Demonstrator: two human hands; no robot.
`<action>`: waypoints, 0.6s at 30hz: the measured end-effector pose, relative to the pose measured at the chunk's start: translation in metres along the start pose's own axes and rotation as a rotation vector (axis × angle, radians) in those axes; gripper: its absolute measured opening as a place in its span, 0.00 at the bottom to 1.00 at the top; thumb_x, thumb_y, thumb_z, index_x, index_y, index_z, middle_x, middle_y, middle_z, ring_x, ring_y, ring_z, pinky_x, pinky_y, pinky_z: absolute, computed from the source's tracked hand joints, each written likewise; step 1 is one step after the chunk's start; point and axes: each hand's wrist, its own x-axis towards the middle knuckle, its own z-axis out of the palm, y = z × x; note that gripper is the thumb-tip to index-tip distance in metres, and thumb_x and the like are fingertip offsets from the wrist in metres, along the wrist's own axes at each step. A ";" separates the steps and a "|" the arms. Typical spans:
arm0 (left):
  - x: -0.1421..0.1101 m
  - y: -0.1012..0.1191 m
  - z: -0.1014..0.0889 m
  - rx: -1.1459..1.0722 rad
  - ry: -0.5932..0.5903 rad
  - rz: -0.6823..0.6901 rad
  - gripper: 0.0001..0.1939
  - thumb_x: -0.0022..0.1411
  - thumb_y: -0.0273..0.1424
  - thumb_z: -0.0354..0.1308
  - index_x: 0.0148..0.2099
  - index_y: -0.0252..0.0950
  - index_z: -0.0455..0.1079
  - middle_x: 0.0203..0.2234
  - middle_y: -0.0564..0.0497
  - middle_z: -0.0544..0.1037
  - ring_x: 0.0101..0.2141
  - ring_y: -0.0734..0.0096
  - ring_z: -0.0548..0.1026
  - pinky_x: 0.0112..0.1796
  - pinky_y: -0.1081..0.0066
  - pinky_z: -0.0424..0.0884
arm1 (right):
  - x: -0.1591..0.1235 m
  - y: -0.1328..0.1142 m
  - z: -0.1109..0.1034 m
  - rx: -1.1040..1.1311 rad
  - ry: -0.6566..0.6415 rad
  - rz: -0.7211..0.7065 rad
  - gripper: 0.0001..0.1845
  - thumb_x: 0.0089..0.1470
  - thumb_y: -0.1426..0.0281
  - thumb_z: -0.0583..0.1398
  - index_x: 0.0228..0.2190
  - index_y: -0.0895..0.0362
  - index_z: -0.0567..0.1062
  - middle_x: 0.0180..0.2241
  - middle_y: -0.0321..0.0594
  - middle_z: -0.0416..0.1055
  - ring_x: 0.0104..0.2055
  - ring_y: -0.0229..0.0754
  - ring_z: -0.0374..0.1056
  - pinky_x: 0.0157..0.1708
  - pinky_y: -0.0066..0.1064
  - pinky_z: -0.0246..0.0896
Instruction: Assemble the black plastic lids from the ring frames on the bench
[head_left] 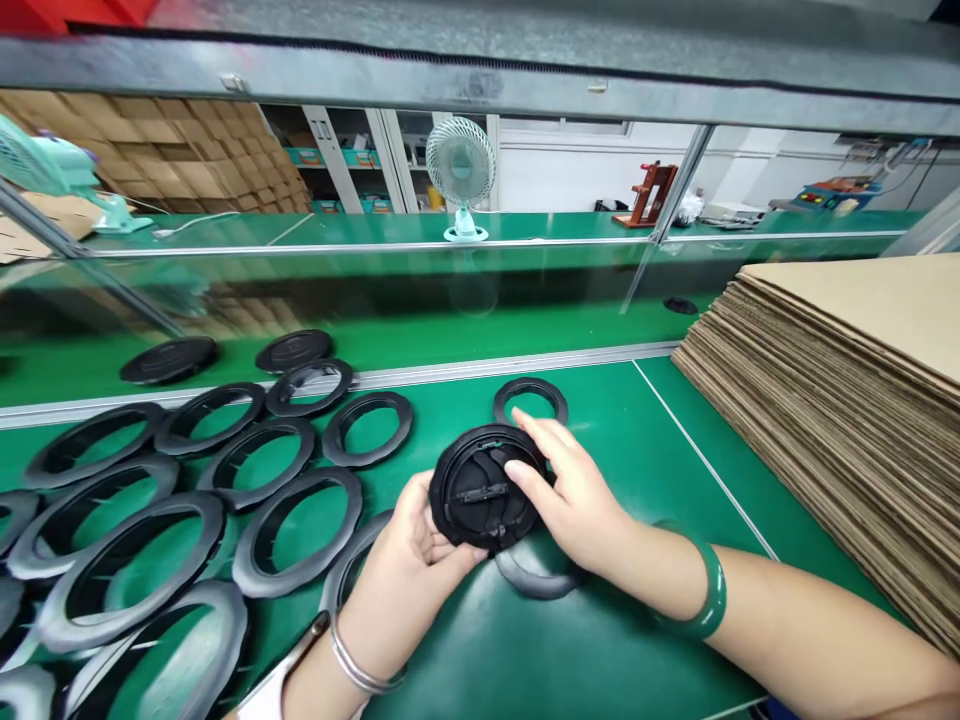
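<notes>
We grip a black round plastic cover between our left hand beneath it and our right hand closed over its right edge, black rings spread to the left.

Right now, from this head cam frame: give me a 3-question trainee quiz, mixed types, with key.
1. True or false: both hands hold the round black disc.
2. Which lies right of the right hand? A) black rings B) stack of cardboard sheets C) desk fan
3. Fill in: the left hand wears a silver bangle; the right wrist wears a ____ bangle.

Key: 1 true; 2 B; 3 green.
</notes>
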 end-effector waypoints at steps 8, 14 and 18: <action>-0.008 -0.008 -0.004 0.138 -0.002 0.119 0.28 0.63 0.45 0.62 0.57 0.37 0.59 0.51 0.43 0.74 0.50 0.58 0.75 0.49 0.64 0.75 | 0.001 0.002 0.013 0.282 -0.042 0.298 0.11 0.58 0.61 0.63 0.33 0.56 0.73 0.35 0.37 0.67 0.40 0.44 0.67 0.42 0.36 0.63; -0.012 -0.010 -0.004 0.331 0.083 0.134 0.22 0.66 0.48 0.57 0.52 0.38 0.63 0.39 0.48 0.76 0.39 0.60 0.76 0.37 0.65 0.75 | 0.002 -0.011 0.010 0.303 -0.021 0.314 0.11 0.57 0.61 0.63 0.30 0.56 0.74 0.33 0.36 0.67 0.38 0.42 0.66 0.40 0.33 0.61; -0.013 -0.010 -0.003 0.451 0.110 0.154 0.22 0.66 0.50 0.55 0.52 0.39 0.63 0.40 0.48 0.76 0.40 0.59 0.75 0.40 0.64 0.74 | 0.003 -0.011 0.012 0.275 0.010 0.317 0.10 0.54 0.62 0.63 0.28 0.56 0.74 0.31 0.36 0.66 0.36 0.42 0.65 0.37 0.33 0.60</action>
